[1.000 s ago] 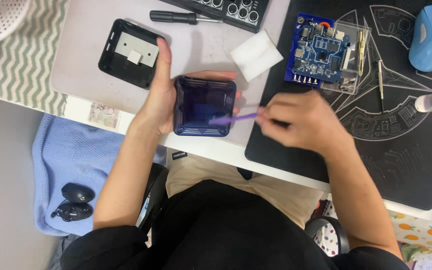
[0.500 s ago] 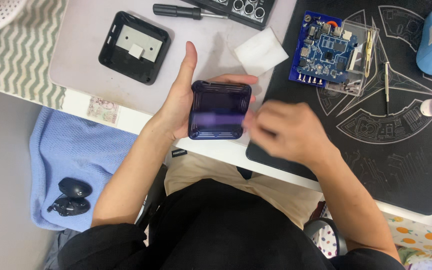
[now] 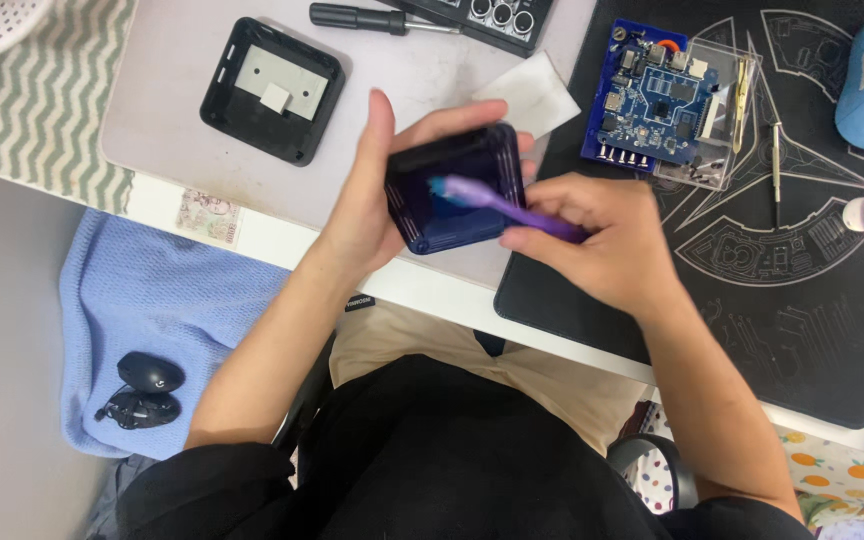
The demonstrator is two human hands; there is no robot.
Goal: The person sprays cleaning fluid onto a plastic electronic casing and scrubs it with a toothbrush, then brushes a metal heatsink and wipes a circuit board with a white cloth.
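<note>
Purple brush (image 3: pixel 497 203) now inside tilted case (image 3: pixel 457 190).

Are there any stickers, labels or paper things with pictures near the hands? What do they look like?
Small black tag: at the table's front edge, below the left hand; a tiny rectangle.
Printed paper slip: on the table edge left of that hand; rectangular, pale pink and green.
No screens or packages show.

Black top w/ short sleeves, forearms bare. Khaki trousers. Left hand (image 3: pixel 367 205) & right hand (image 3: pixel 602 240): no gloves, rings or watch.
</note>
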